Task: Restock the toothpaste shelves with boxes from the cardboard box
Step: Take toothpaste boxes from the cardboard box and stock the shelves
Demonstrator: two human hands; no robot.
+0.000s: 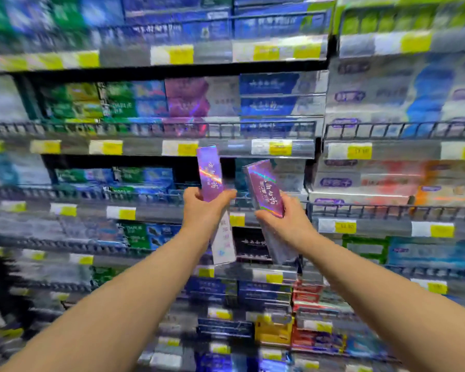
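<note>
Two hands each hold a shiny purple box, with fingers wrapped tight around the middle. The left hand grips the left box, which stands almost straight up. The right hand grips the right box, which leans a little. Both boxes are close together, just below the purple stack on the shelf. A dark gap sits behind the boxes.

The boxes look slippery, so one might slide out and fall. Everything is blurry, so a box could bump the rail below the stack and knock others down.
</note>
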